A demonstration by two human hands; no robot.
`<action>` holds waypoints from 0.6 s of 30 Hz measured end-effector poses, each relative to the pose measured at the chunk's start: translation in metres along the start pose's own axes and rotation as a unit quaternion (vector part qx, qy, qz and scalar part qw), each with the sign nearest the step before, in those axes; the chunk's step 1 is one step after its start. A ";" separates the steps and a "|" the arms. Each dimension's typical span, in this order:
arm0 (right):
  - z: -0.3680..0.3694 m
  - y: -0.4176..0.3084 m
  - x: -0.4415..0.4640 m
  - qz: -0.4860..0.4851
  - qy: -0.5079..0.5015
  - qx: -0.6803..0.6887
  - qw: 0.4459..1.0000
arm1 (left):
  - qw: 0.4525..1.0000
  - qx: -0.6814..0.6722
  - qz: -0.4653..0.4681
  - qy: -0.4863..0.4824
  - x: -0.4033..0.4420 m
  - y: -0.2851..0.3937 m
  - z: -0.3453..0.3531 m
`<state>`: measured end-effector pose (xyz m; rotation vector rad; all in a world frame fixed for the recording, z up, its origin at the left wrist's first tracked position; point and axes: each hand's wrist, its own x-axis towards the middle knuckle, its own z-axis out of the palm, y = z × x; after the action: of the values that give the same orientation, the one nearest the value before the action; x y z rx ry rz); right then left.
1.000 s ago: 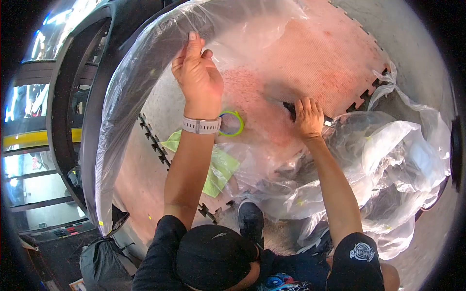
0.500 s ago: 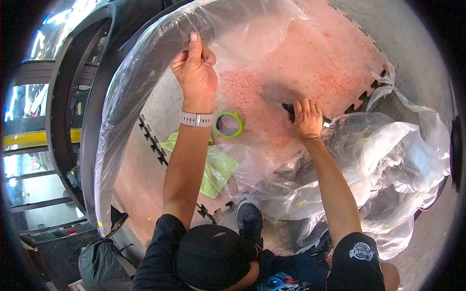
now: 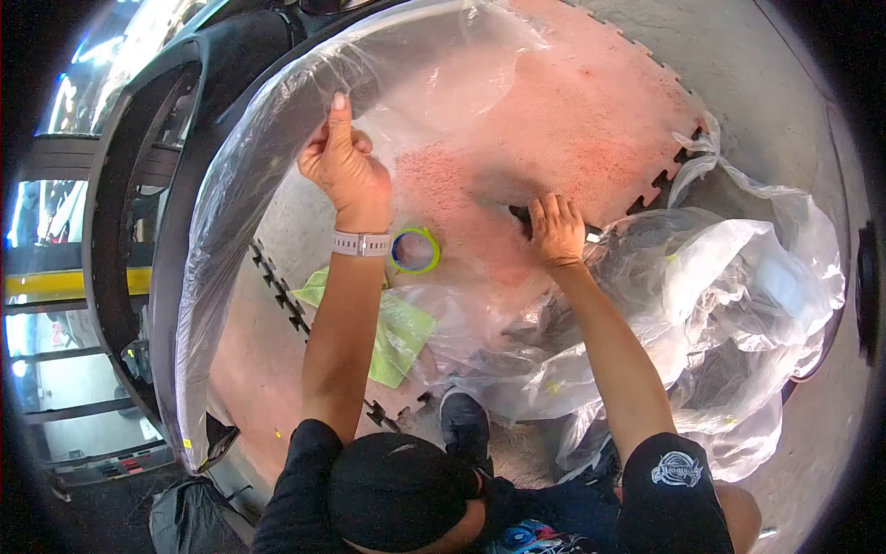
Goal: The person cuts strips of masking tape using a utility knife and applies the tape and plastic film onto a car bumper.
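Note:
Clear plastic film [image 3: 249,152] drapes along the curved dark body part at the left. At its inner edge my left hand [image 3: 346,175] is raised, fingers curled and thumb up, pinching the film's edge. My right hand [image 3: 556,229] is closed over a dark tool [image 3: 520,218] with a light metallic end on the reddish mat. The tool is mostly hidden under the fingers. A roll of tape with a bright green rim [image 3: 415,250] lies on the floor beside my left wrist. Below it a light green cloth [image 3: 402,337] lies partly under the film.
Crumpled clear plastic [image 3: 720,286] is heaped at the right. Reddish-dusted mats [image 3: 600,111] with jigsaw edges cover part of the grey floor. A dark bag [image 3: 194,517] lies at the lower left. A shoe [image 3: 464,425] shows at the bottom centre.
The view has shifted a little, moving floor items left in the picture. My left hand sits slightly lower along the film. My right hand remains over the dark tool.

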<state>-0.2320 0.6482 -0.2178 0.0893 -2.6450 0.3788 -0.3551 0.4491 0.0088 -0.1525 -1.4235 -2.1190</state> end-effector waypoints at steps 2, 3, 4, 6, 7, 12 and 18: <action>0.008 0.002 -0.003 -0.005 0.034 -0.005 0.999 | 1.000 -0.013 -0.017 0.001 -0.005 -0.002 -0.012; 0.009 0.002 -0.004 -0.002 0.035 -0.011 0.999 | 1.000 0.024 -0.009 0.010 -0.012 -0.001 -0.019; 0.009 0.002 -0.004 -0.002 0.016 -0.015 1.000 | 0.998 0.061 -0.001 0.019 -0.020 0.000 -0.024; 0.003 0.002 -0.002 -0.010 0.021 -0.013 1.000 | 0.993 0.118 -0.023 -0.008 -0.040 0.000 -0.036; -0.003 -0.001 -0.001 -0.011 0.020 -0.016 1.000 | 0.982 0.180 -0.044 -0.034 -0.049 -0.001 -0.040; -0.015 -0.007 0.003 0.023 -0.069 -0.016 0.997 | 0.960 0.233 -0.119 -0.093 -0.074 -0.019 -0.039; 0.001 -0.002 0.000 0.019 -0.069 -0.042 0.997 | 0.904 0.387 -0.028 -0.180 -0.080 -0.030 -0.097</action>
<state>-0.2321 0.6464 -0.2179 0.0406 -2.7986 0.2837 -0.2836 0.4036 -0.0882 -0.1944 -2.3997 -1.4502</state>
